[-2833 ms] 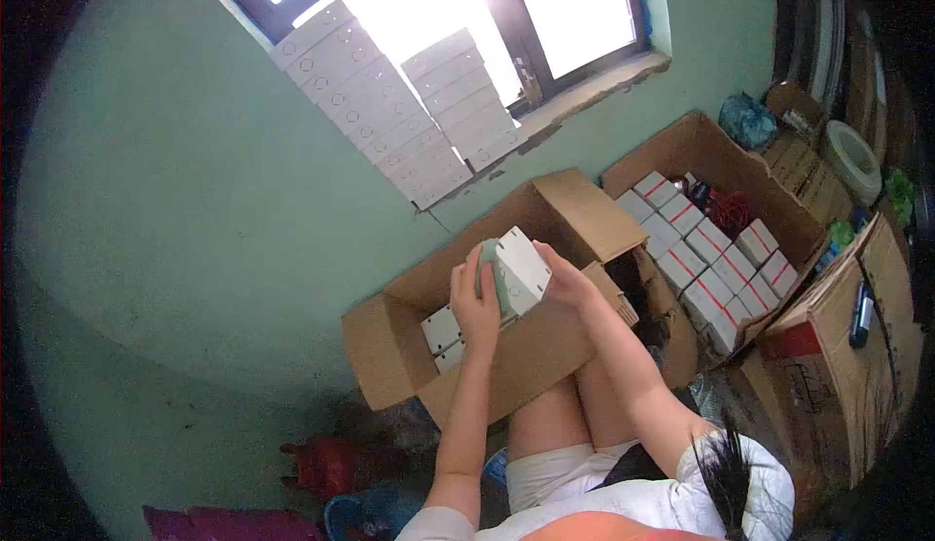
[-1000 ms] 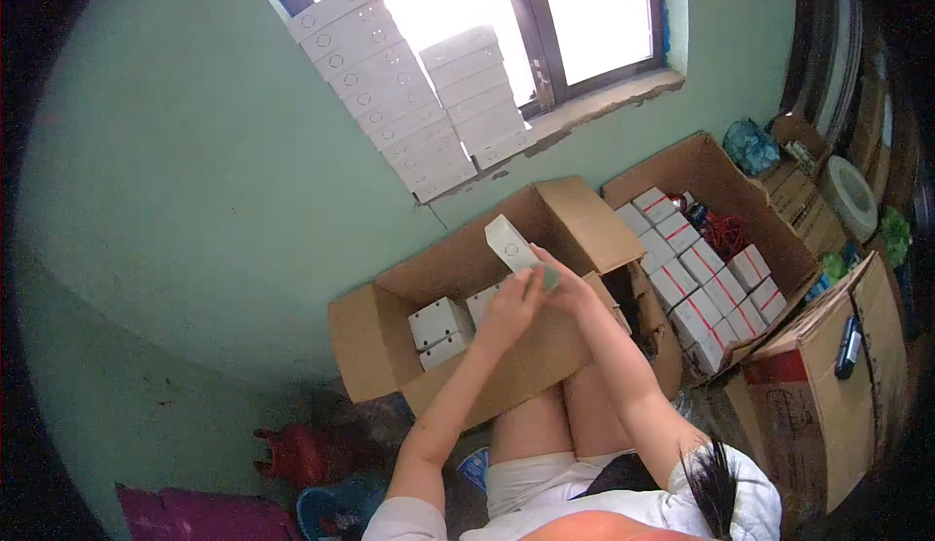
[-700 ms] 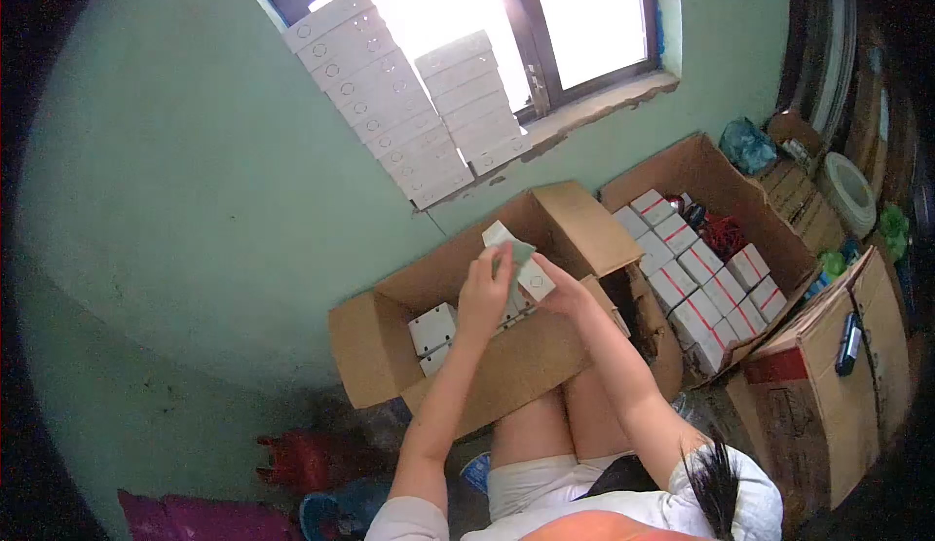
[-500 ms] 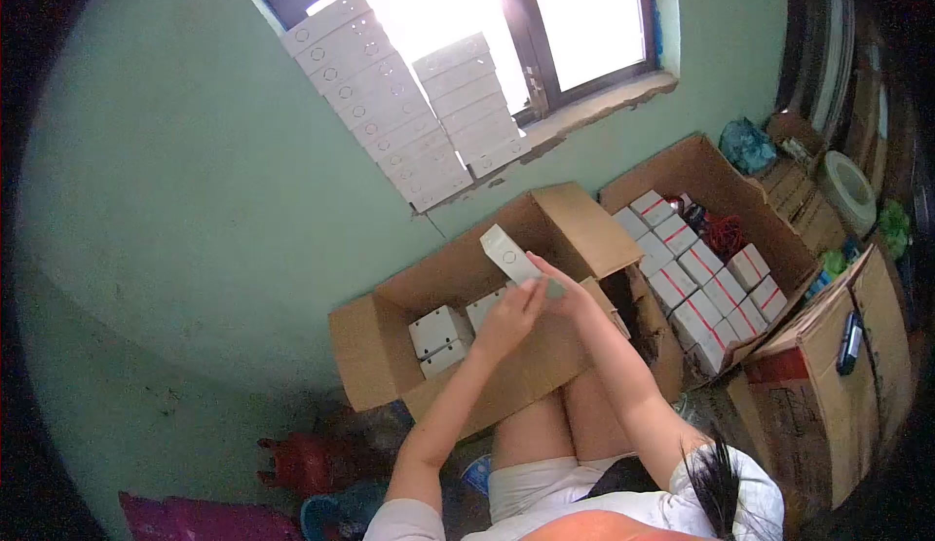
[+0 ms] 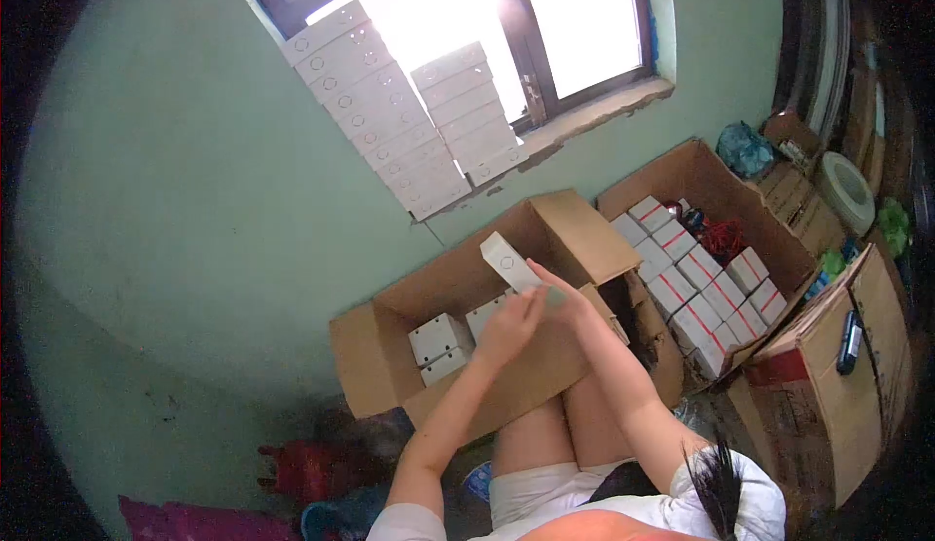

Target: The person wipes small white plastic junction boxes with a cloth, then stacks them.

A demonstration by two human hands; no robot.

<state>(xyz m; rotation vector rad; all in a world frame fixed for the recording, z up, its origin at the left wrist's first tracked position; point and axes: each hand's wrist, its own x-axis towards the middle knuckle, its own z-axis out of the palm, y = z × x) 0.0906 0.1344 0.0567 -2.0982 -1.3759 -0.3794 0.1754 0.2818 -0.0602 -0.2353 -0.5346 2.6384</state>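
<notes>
"Right hand [image 5: 568, 298]?"
"Fingers closed round the near end of a white box [image 5: 506, 262], held tilted over the open carton [image 5: 531, 380]."
"Left hand [image 5: 510, 327]?"
"Blurred; fingers curled narrow on a pale green pad [image 5: 554, 296], at the box's near end."
"Inside the carton?"
"More white boxes [image 5: 440, 338], lying low."
"Right of it?"
"Second carton [image 5: 779, 218]: red-striped boxes [image 5: 698, 266], red cord [image 5: 723, 237]."

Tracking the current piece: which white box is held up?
The white box tilted in the right hand over the left open carton; the other boxes lie inside cartons or stand stacked at the window.
</notes>
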